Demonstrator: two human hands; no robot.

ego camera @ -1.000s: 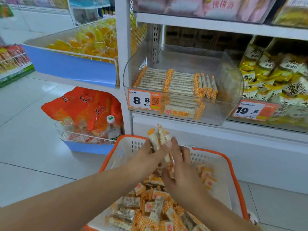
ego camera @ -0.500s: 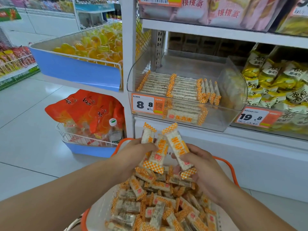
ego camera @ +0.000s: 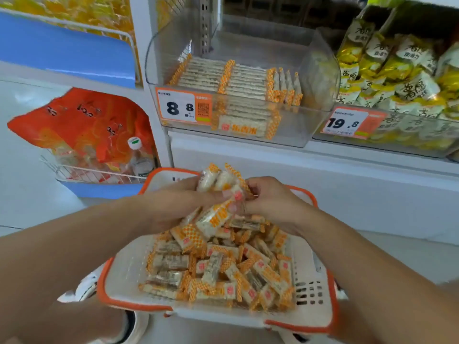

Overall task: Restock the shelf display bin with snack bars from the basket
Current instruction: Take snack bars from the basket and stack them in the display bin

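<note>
Clear shelf bin: part-filled with tidy rows, room at the right. Basket below it, heaped with bars. Left hand and right hand, apart half a second ago, now pinch one bunch of snack bars together: squared up, judged ready to lift.

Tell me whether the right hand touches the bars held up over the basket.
Touching. The head view shows the right hand with fingertips pinching the bars that the left hand also grips.

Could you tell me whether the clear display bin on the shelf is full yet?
Not full: the bin holds low bars, with empty space above.
</note>
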